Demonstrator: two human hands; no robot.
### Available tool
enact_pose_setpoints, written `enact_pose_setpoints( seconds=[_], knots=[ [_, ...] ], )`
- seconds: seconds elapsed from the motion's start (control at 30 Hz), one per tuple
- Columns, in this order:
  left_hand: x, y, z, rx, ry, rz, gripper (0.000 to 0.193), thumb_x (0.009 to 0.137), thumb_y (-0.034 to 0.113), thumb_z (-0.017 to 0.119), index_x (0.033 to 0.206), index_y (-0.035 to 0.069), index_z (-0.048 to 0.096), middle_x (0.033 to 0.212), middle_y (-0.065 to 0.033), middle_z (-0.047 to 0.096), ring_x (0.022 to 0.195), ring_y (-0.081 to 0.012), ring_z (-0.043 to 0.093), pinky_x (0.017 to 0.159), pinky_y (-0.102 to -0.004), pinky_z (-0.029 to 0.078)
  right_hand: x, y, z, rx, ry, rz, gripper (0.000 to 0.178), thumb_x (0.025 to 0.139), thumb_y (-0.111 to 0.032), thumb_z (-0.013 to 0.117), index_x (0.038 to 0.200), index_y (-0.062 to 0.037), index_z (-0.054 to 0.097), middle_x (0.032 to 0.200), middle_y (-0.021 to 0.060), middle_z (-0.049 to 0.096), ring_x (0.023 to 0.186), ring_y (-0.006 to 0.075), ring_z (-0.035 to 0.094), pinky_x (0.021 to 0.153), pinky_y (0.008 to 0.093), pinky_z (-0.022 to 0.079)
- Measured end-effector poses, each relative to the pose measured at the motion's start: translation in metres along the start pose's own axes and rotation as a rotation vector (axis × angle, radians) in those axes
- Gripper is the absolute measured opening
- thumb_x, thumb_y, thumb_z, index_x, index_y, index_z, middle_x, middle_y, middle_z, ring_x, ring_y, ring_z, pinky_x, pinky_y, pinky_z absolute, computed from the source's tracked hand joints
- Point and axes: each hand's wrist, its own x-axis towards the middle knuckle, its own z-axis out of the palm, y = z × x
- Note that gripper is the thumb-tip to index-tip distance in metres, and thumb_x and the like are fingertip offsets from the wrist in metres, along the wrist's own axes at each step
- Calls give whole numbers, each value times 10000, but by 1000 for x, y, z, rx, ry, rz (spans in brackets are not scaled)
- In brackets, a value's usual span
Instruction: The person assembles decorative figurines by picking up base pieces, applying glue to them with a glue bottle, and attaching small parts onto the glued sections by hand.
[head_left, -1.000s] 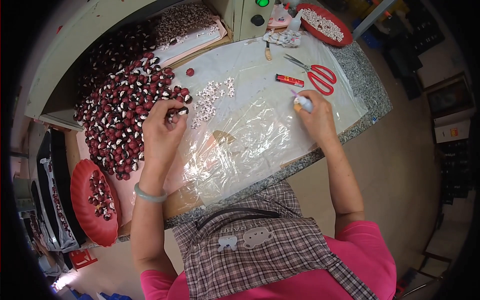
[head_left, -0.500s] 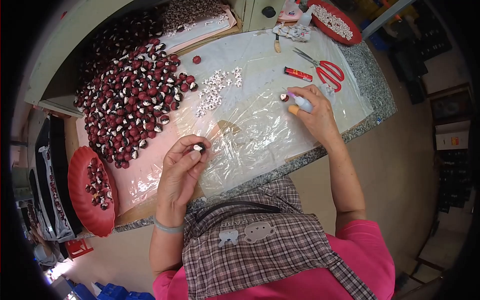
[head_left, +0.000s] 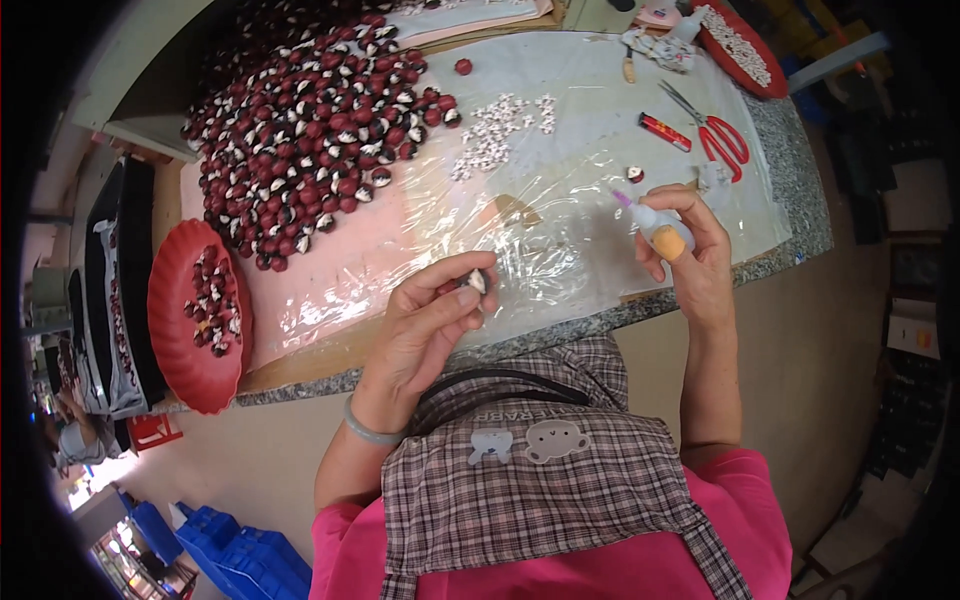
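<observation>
on my feed, lower centre, the left hand point(head_left: 428, 318) pinches a small round black-and-white piece point(head_left: 478, 282); right of centre, the right hand point(head_left: 702, 250) curls round a translucent purple-tipped plastic bottle point(head_left: 655, 221) — i'd steady that pinch and squeeze lightly.

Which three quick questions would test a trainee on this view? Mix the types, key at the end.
1. Multiple choice: what does the right hand hold?
A. a spoon
B. a squeeze bottle with a purple tip
C. tweezers

2. True or false: the left hand pinches a small dark-and-white piece.

3. Fill in: the tool with red looped handles, lying beyond the right hand on the worktop, is a pair of ____.

Key: 1. B; 2. true; 3. scissors.
</observation>
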Motion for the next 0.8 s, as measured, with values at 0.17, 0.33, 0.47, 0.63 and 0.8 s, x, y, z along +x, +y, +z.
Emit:
enact_pose_setpoints(
  seconds=[0.17, 0.33, 0.47, 0.63, 0.8],
  knots=[
    [-3, -2, -4, 26, -31, 34, 307, 881, 27, 606, 1185, 1, 585, 1062, -90, 619, 866, -120, 602, 715, -200, 492, -5, 6, 24, 103, 1, 28, 338, 805, -52, 718, 1100, -14, 558, 964, 52, 608, 707, 78, 598, 485, 161, 416],
    [-5, -2, -5, 7, -16, 29, 285, 888, 39, 608, 1170, 8, 589, 1065, -98, 624, 872, -125, 610, 730, -206, 499, -7, -1, 48, 99, 23, -30, 408, 794, -57, 740, 1140, 0, 532, 997, 74, 622, 835, 101, 611, 635, 205, 505],
    [-6, -4, -8, -22, -14, 31, 281, 890, 45, 612, 1166, 2, 591, 1064, -96, 625, 876, -127, 616, 742, -209, 503, -12, -7, 55, 31, 3, -88, 432, 824, -76, 715, 1200, 16, 522, 990, 84, 627, 881, 124, 613, 723, 249, 522],
    [-5, -5, -7, 40, 8, 38, 296, 889, 52, 618, 1179, -2, 588, 1048, -85, 625, 878, -130, 617, 749, -215, 507, -16, -6, 59, -199, 6, -242, 420, 877, -122, 630, 1244, 28, 495, 944, 144, 649, 678, 117, 588, 550, 199, 457],
    [-5, -7, -8, 57, 5, 54, 292, 885, 43, 621, 1172, -7, 594, 1024, -74, 625, 876, -133, 622, 757, -223, 514, -17, -7, 60, -394, -38, -394, 438, 885, -140, 631, 1249, 62, 493, 946, 165, 655, 751, 151, 629, 631, 248, 526]
  ],
)
